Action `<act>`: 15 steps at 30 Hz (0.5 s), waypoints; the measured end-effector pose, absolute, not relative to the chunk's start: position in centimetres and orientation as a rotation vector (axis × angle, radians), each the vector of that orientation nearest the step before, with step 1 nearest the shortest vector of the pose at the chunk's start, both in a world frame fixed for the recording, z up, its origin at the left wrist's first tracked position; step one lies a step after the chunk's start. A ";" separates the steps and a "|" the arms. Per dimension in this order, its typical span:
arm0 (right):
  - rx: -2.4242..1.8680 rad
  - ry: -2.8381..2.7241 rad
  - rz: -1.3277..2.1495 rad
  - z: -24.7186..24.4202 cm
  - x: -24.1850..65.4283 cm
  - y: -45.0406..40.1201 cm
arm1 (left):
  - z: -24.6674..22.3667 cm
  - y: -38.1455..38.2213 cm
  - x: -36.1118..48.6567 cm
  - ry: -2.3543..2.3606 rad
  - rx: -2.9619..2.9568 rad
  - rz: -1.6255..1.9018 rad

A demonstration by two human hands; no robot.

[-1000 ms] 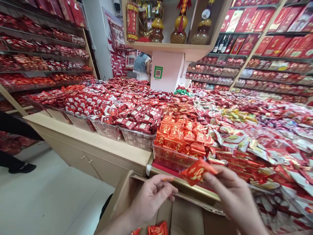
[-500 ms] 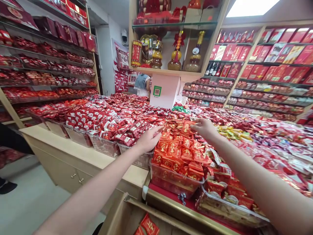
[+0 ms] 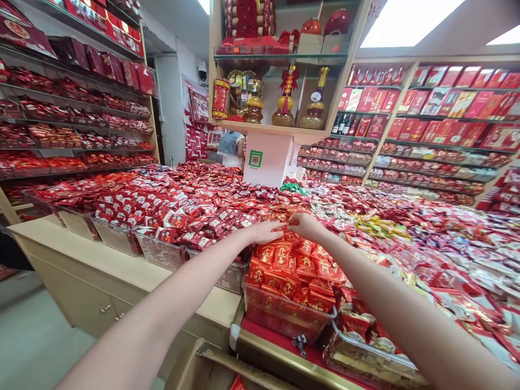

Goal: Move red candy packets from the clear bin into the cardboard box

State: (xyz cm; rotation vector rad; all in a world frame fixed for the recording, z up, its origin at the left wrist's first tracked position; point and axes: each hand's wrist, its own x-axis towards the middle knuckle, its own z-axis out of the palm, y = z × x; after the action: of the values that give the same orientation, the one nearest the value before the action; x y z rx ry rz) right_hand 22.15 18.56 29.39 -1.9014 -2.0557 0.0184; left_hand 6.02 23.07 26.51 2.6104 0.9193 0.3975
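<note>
Left fingers point(image 3: 274, 225), loosely extended, and right fingers point(image 3: 296, 221), part-curled, have been drawn closer together over red packets point(image 3: 283, 259), now within reach; any hold cannot be told.

Bright ceiling panel point(image 3: 410, 21) overhead. Tall shelving point(image 3: 155, 132) to left, more shelves point(image 3: 389, 124) far right. Pale floor point(image 3: 52, 330), light-wood cabinet point(image 3: 65, 281), white pillar point(image 3: 272, 154) mid-room.
</note>
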 end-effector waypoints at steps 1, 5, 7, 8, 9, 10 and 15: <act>-1.893 -2.103 0.014 29.5 22.4 18.1 | 26.5 23.1 6.1 0.923 2.624 0.369; -1.879 -2.225 -0.019 29.4 22.8 16.8 | 26.6 23.0 6.4 0.951 2.676 0.298; -1.895 -2.229 -0.050 29.2 22.7 16.4 | 26.6 22.8 6.5 0.968 2.698 0.279; -1.903 -2.226 -0.060 29.0 22.6 16.4 | 26.6 22.8 6.5 0.973 2.707 0.271; -1.911 -2.221 -0.063 28.9 22.4 16.4 | 26.6 22.8 6.6 0.976 2.715 0.265; -1.917 -2.215 -0.062 28.7 22.3 16.4 | 26.6 22.8 6.7 0.979 2.721 0.258; -1.897 -2.181 -0.039 29.5 22.8 16.5 | 27.7 22.8 7.3 0.974 2.737 0.261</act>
State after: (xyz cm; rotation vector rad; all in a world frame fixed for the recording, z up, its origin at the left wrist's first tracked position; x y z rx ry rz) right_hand 22.82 16.52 29.54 -1.8970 -2.1815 -0.0392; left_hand 7.25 22.80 27.70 2.7370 0.9743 0.2605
